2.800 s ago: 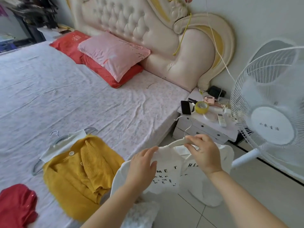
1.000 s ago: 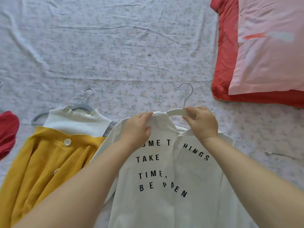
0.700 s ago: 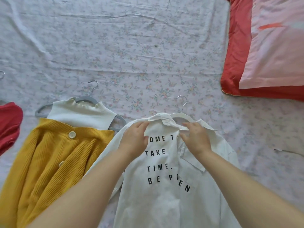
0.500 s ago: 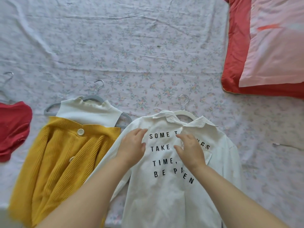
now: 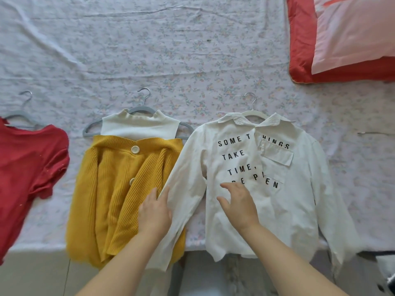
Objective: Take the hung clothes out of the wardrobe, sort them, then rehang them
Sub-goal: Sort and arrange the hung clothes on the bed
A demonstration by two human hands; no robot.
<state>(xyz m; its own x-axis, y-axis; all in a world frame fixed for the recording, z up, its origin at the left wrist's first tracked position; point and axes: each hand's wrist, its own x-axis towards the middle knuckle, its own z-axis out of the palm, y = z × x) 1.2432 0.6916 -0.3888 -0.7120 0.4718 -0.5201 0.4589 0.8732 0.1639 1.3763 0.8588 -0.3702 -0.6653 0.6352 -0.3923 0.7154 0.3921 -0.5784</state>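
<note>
both forearms bare, coming in from 6 o'clock and converging upward. left hand [image 5: 155, 212]: palm down, fingers straight and together, pointing 12–1 o'clock. right hand [image 5: 239, 205]: palm down, fingers loosely spread, slightly bent, pointing 11 o'clock, thumb out toward 9. neither grips anything. hands near each other, not touching.

Bed [image 5: 192, 50] had a wrinkled floral sheet; pink pillow [image 5: 352, 28] lay on red pillow [image 5: 301, 39] top right; pale tiled floor [image 5: 32, 274] below.
</note>
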